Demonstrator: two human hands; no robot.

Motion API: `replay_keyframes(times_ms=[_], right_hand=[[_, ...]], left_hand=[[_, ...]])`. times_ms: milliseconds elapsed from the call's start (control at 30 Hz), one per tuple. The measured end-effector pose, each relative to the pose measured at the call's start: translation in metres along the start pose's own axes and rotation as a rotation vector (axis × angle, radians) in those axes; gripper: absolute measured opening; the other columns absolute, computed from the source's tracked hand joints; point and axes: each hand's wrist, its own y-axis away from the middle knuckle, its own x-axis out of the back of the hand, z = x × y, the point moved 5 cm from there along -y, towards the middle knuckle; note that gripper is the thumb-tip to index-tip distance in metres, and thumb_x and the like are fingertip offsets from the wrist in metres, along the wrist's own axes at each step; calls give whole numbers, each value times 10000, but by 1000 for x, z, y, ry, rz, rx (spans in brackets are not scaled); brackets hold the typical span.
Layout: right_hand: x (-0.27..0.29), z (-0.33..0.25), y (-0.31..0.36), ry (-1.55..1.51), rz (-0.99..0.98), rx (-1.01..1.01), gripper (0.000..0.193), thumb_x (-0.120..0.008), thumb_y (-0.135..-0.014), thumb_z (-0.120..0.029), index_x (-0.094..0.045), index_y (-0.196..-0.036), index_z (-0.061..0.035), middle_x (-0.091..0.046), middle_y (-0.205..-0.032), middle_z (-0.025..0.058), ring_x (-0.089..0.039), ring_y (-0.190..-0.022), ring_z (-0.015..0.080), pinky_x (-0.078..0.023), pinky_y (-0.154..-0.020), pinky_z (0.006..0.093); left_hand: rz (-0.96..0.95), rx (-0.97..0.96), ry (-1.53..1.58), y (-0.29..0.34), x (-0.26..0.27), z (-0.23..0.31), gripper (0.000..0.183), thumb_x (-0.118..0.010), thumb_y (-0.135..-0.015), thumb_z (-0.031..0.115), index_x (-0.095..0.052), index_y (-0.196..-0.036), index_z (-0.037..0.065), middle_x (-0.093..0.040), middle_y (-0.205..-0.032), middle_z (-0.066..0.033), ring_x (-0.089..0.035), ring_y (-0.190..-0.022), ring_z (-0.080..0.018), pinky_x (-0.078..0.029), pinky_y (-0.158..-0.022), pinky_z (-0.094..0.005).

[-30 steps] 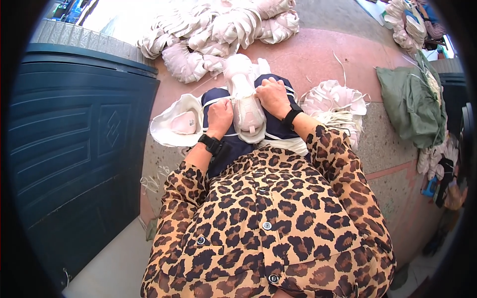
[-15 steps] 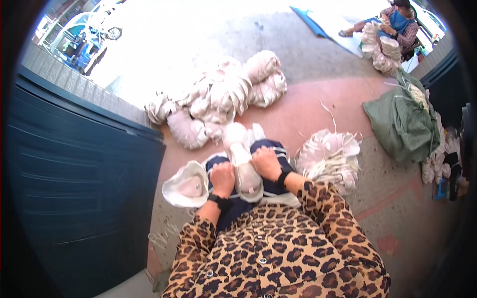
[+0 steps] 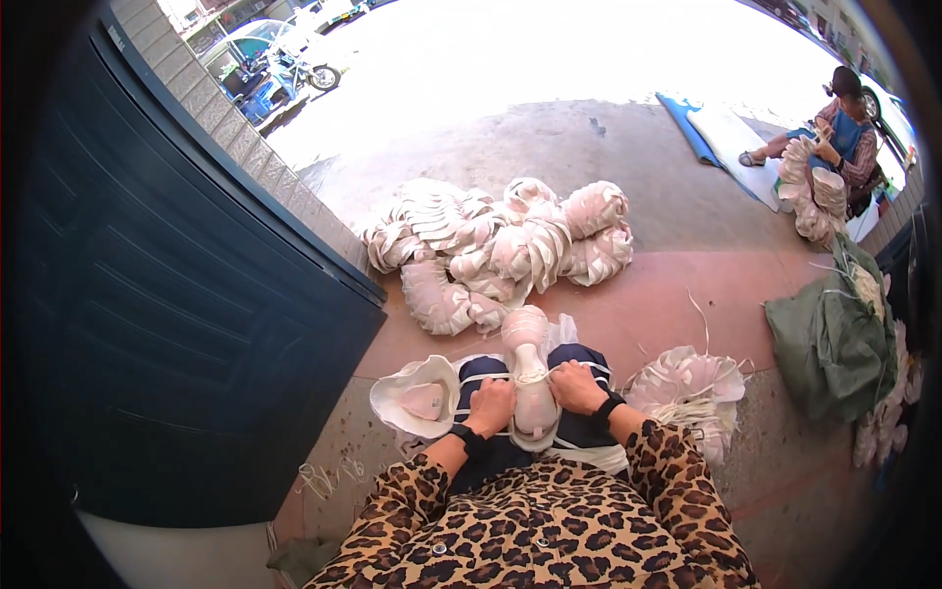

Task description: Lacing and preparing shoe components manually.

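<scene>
My left hand [image 3: 492, 406] is curled up and hides its fingertips, so I can't tell what it grips, but my right hand [image 3: 577, 387] is closed on a thin white string [image 3: 546, 375]. Between my hands, over my dark blue knees, lies the soft shoe piece [image 3: 534, 395], pale pink and white, round at both ends and skinny in the middle.

This looks like an informal workshop at an open doorway, with a dark panelled door [image 3: 196, 294] beside sunlit ground [image 3: 510, 59] and a parked vehicle [image 3: 283, 77]. A heap of pale bundles [image 3: 510, 236], a green sack [image 3: 829, 339] and a seated co-worker [image 3: 846, 133] among similar bundles [image 3: 816, 201] suggest piecework.
</scene>
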Motion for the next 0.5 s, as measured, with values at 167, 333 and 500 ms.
replay_keyframes(times_ms=[167,333,500], right_hand=[[-2,7,1,-26,57,0,155,-503,-756,-171,-593,-815,-59,-564,-883,146,-516,-858,315,-391,-748,443],[1,5,2,-120,137,36,166,-494,-774,-178,-597,-797,-50,-563,-824,129,-513,-833,304,-389,-728,426],[5,4,3,-174,221,34,128,-525,-737,-159,-579,-702,-48,-584,-756,134,-539,-737,311,-410,-661,405]], left_hand=[[49,-4,-133,4,16,18,130,-547,-747,189,-589,-775,69,-598,-810,-86,-531,-855,-270,-458,-632,-389],[324,-252,-80,-13,35,50,108,-547,-717,128,-606,-784,66,-590,-830,-89,-535,-850,-245,-450,-629,-352],[35,-282,-198,-45,7,52,112,-580,-702,142,-607,-735,37,-596,-763,-120,-552,-828,-270,-482,-672,-354]])
